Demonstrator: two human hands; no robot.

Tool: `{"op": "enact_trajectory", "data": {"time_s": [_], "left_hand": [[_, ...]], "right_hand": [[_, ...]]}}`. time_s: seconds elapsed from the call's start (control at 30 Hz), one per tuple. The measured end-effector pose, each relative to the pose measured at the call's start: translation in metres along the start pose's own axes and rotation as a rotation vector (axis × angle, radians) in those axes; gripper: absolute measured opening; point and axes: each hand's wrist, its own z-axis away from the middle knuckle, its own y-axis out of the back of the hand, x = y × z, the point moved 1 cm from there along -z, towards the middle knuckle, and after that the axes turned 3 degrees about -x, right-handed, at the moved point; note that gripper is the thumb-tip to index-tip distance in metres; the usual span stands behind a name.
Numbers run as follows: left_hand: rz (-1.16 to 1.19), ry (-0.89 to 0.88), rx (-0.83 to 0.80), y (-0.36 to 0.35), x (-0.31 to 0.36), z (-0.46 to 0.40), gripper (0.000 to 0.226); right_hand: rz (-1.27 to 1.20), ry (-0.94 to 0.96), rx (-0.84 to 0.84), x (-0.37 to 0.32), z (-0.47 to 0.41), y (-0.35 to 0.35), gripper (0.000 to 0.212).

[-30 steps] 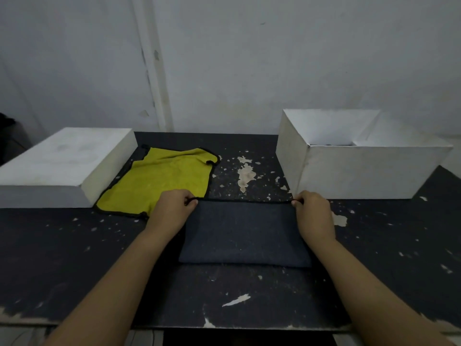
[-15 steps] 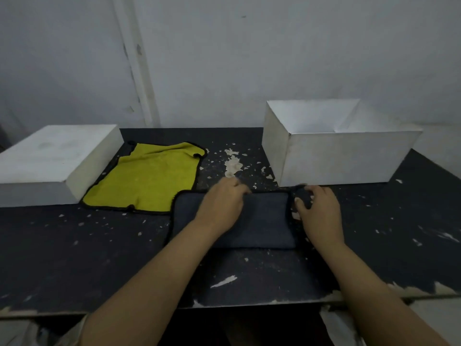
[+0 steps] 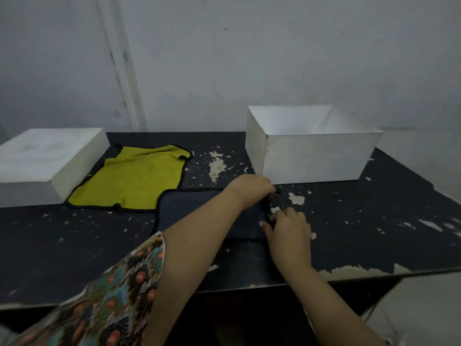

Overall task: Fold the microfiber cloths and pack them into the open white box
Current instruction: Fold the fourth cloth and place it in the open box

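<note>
Dark cloth (image 3: 199,213) now folded rightward, both hands (image 3: 252,189) (image 3: 289,226) pinching its right edge.

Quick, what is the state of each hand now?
Left hand: fingers curled on the right edge of the dark cloth.
Right hand: fingers pinch the same edge, nearer the person.

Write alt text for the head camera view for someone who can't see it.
Both hands work the right edge of a dark folded cloth on a black table: left hand reaching across, right hand nearer. A yellow cloth lies left, an open white box behind.
</note>
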Motion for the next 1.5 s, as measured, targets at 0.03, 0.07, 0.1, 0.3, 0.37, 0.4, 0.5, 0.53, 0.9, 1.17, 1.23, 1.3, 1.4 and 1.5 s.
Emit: {"op": "enact_trajectory", "data": {"time_s": [0.03, 0.07, 0.1, 0.3, 0.37, 0.4, 0.5, 0.53, 0.9, 1.17, 1.23, 1.3, 1.4, 1.5], "left_hand": [[-0.018, -0.012, 0.007, 0.001, -0.001, 0.001, 0.031], [-0.022, -0.019, 0.02, 0.001, -0.002, 0.002, 0.028], [-0.014, -0.023, 0.035, -0.001, -0.004, 0.004, 0.027], [0.161, 0.042, 0.224, -0.001, -0.023, 0.02, 0.025], [0.209, 0.082, 0.282, 0.004, -0.038, 0.032, 0.025], [0.219, 0.1, 0.305, 0.006, -0.047, 0.04, 0.024], [0.19, 0.122, 0.363, 0.009, -0.076, 0.072, 0.024], [0.17, 0.127, 0.374, 0.009, -0.084, 0.084, 0.025], [0.148, 0.282, 0.336, -0.044, -0.131, 0.185, 0.016], [0.336, 0.341, 0.23, -0.057, -0.13, 0.188, 0.02], [0.413, 0.369, 0.213, -0.053, -0.129, 0.184, 0.017], [0.433, 0.412, 0.199, -0.051, -0.129, 0.178, 0.014], [0.502, 0.523, 0.189, -0.051, -0.132, 0.171, 0.009], [0.582, 0.549, 0.209, -0.049, -0.136, 0.166, 0.007]], "right_hand": [[-0.006, -0.019, -0.017, -0.002, 0.0, 0.0, 0.024], [-0.017, -0.042, -0.035, -0.004, -0.001, 0.001, 0.022], [-0.03, -0.064, -0.055, -0.006, -0.002, 0.001, 0.02], [-0.449, -0.185, -0.047, -0.019, -0.011, 0.015, 0.007], [-0.551, -0.144, -0.025, -0.032, -0.011, 0.022, 0.008], [-0.579, -0.107, -0.021, -0.041, -0.009, 0.025, 0.009], [-0.579, 0.059, -0.044, -0.07, -0.004, 0.024, 0.015], [-0.569, 0.128, -0.055, -0.079, -0.003, 0.021, 0.017], [-0.247, 0.718, -0.206, -0.141, 0.021, -0.029, 0.035], [-0.103, 0.787, -0.318, -0.141, 0.024, -0.041, 0.027], [-0.122, 0.774, -0.363, -0.142, 0.022, -0.038, 0.038], [-0.247, 0.705, -0.465, -0.141, 0.015, -0.033, 0.047], [-0.501, 0.571, -0.504, -0.14, -0.008, -0.023, 0.022], [-0.531, 0.428, -0.402, -0.133, -0.041, -0.022, 0.013]]}}
